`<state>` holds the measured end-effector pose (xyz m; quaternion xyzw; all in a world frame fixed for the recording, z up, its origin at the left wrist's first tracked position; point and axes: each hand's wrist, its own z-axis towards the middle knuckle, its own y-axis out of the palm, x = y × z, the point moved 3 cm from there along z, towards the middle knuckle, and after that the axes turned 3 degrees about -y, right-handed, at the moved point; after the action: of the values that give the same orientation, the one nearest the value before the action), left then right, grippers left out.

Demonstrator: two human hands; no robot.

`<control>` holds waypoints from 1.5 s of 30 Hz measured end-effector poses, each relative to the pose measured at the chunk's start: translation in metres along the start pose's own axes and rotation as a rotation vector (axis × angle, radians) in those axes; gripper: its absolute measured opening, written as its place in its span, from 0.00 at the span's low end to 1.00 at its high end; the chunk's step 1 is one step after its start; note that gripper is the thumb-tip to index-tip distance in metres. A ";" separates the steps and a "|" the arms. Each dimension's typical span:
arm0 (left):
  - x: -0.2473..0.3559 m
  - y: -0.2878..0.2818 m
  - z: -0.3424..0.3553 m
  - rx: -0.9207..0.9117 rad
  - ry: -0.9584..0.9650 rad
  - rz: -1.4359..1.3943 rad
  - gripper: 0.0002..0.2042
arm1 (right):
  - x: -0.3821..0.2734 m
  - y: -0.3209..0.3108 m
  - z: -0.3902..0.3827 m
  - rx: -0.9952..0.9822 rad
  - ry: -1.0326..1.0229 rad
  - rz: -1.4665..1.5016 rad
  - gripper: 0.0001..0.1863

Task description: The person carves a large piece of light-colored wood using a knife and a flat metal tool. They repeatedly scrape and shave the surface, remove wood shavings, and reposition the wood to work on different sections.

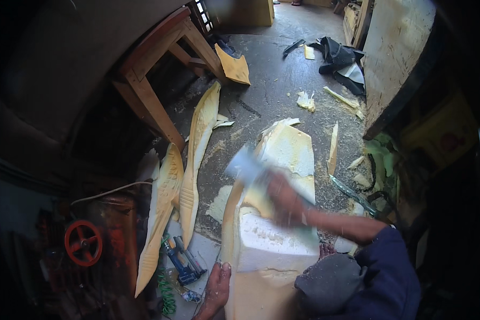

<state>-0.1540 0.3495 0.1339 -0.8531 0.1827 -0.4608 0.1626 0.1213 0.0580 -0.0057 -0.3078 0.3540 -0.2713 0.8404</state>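
A long foam block (274, 277), white and yellowish with a cut and stepped top, lies before me. My left hand (217, 286) is closed at its near left edge, fingertips against the foam's side. Over the far half of the block, my right hand (285, 198) is smeared by motion. It grips a pale blue-grey, flat-looking tool (246, 166) at the foam's left edge; blur hides its exact kind. Left of the block lie two long carved foam pieces (197, 144) (162, 208) with ridged surfaces.
A blue-black nail gun (182, 264) with a green coiled hose (167, 296) lies at lower left. A wooden stool (149, 101) stands beyond the carved pieces. Foam scraps (333, 146) and crumbs litter the dark floor; a wooden panel (397, 58) borders the right. Black material (338, 56) lies far right.
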 end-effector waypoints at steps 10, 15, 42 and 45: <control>0.004 0.005 0.000 0.015 -0.025 0.011 0.17 | -0.024 0.006 -0.008 -0.049 -0.056 -0.123 0.15; 0.001 0.004 0.000 0.019 -0.010 -0.034 0.18 | 0.012 -0.004 0.000 -0.004 0.589 0.572 0.13; -0.010 0.005 -0.006 0.012 -0.093 -0.052 0.15 | 0.007 -0.002 0.047 -0.130 0.268 0.063 0.17; -0.015 0.006 -0.003 -0.003 -0.104 -0.012 0.16 | -0.014 0.016 0.031 -0.104 0.162 -0.140 0.23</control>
<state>-0.1652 0.3512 0.1222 -0.8771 0.1697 -0.4166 0.1680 0.1405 0.0882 0.0068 -0.3520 0.4119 -0.3345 0.7711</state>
